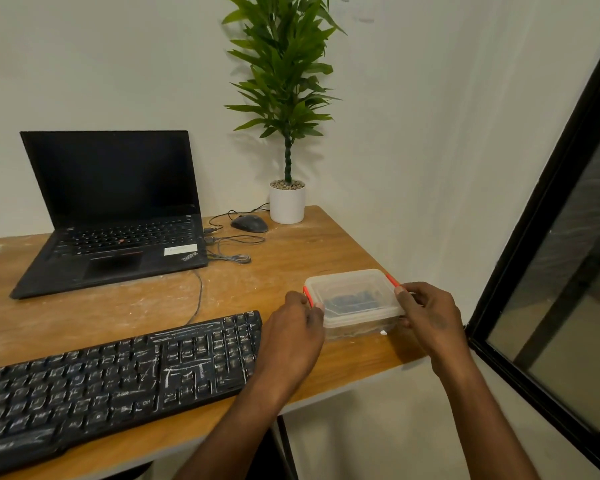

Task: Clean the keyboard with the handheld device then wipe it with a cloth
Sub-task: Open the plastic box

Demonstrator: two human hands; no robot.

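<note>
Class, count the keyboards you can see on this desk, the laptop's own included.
2: the dusty black keyboard at the desk's near edge, and the laptop's built-in one, further back on the left.

Dusty black keyboard (118,372) lies flat along the desk's near edge.

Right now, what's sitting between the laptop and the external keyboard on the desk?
In the head view, only bare, dusty table and the keyboard's thin cable lie between the laptop and the keyboard.
</note>
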